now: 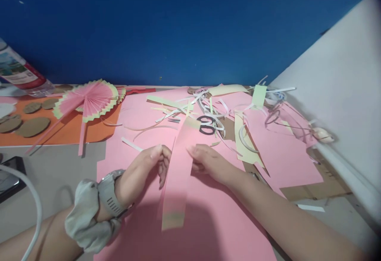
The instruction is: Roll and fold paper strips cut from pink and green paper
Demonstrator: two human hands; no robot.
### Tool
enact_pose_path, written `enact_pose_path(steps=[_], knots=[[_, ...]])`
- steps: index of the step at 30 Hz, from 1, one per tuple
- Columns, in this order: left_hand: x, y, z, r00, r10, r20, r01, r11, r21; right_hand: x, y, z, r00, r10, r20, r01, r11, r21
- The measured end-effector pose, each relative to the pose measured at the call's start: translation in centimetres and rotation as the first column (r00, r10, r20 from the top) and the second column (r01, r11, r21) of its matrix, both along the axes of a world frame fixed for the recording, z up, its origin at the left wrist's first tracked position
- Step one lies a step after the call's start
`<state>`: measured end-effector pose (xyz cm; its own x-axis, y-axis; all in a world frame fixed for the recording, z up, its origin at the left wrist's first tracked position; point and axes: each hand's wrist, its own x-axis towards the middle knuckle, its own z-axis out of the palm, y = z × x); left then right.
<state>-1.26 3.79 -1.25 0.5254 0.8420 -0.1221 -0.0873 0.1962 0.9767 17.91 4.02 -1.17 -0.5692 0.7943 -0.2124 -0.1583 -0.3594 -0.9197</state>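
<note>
A long pink paper strip (178, 166) with pale yellow-green ends stands upright in front of me, slightly tilted. At its right edge, the thumb and fingers of my right hand (211, 162) pinch the strip. My left hand (153, 164) is beside the strip's left edge, its fingers loosely bent and nothing visible in them. Whether those fingertips touch the paper is hard to tell. Black-handled scissors (206, 125) lie just behind the strip, their blades partly hidden. Large pink paper sheets (131, 209) lie under both hands.
Curled white paper strips (205, 100) are heaped behind the scissors. At left, a pleated pink-and-green paper fan (89, 98) and brown cardboard discs (32, 127) rest on orange paper (98, 128). A bottle (22, 68), phone (12, 177) and white cable (37, 205) are further left.
</note>
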Motion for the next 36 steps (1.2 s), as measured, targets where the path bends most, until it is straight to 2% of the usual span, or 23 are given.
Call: enact_pose_path(steps=[3,5,7,11,14,18,21,25,27,29,32,34,36], knots=[[0.2,0.0,0.3,0.981,-0.024,-0.194,0.039,0.997,0.074,-0.1,-0.4,0.3,0.988,0.071,0.137,-0.081,0.994,0.073],[0.3,-0.1,0.6,0.954,-0.027,-0.299,0.058,0.993,0.098,-0.3,-0.5,0.4,0.989,0.035,0.144,-0.048,0.995,0.085],[0.4,-0.1,0.8,0.942,-0.051,-0.331,0.096,0.988,0.12,-0.3,-0.5,0.3,0.993,-0.028,0.111,0.021,0.998,0.065],[0.5,0.1,0.9,0.941,-0.1,-0.325,0.164,0.97,0.179,-0.4,-0.5,0.3,0.981,-0.064,0.182,0.042,0.992,0.123],[0.5,0.2,1.0,0.928,-0.136,-0.346,0.201,0.967,0.16,-0.4,-0.6,0.2,0.988,-0.072,0.134,0.055,0.99,0.129],[0.4,0.2,0.9,0.89,-0.223,-0.397,0.288,0.951,0.11,-0.4,-0.7,-0.1,0.963,-0.212,0.164,0.176,0.962,0.211],[0.4,0.1,0.9,0.879,-0.229,-0.418,0.306,0.944,0.126,-0.3,-0.7,-0.2,0.94,-0.27,0.208,0.213,0.942,0.258],[0.4,-0.2,1.0,0.9,-0.248,-0.359,0.302,0.948,0.101,-0.3,-0.6,0.0,0.964,-0.188,0.186,0.139,0.959,0.249],[0.4,-0.3,1.0,0.924,-0.219,-0.312,0.252,0.965,0.069,-0.3,-0.6,0.1,0.982,-0.086,0.167,0.047,0.973,0.224],[0.5,-0.2,1.1,0.933,-0.172,-0.315,0.213,0.972,0.099,-0.3,-0.6,0.1,0.987,-0.038,0.154,0.012,0.986,0.166],[0.5,-0.1,1.0,0.92,-0.164,-0.355,0.234,0.959,0.163,-0.4,-0.6,0.0,0.966,-0.156,0.204,0.118,0.975,0.187],[0.4,-0.2,0.9,0.913,-0.19,-0.36,0.252,0.959,0.133,-0.4,-0.5,-0.1,0.939,-0.234,0.252,0.157,0.944,0.29],[0.4,-0.3,0.7,0.919,-0.2,-0.34,0.24,0.967,0.08,-0.4,-0.5,-0.1,0.929,-0.254,0.269,0.154,0.926,0.344]])
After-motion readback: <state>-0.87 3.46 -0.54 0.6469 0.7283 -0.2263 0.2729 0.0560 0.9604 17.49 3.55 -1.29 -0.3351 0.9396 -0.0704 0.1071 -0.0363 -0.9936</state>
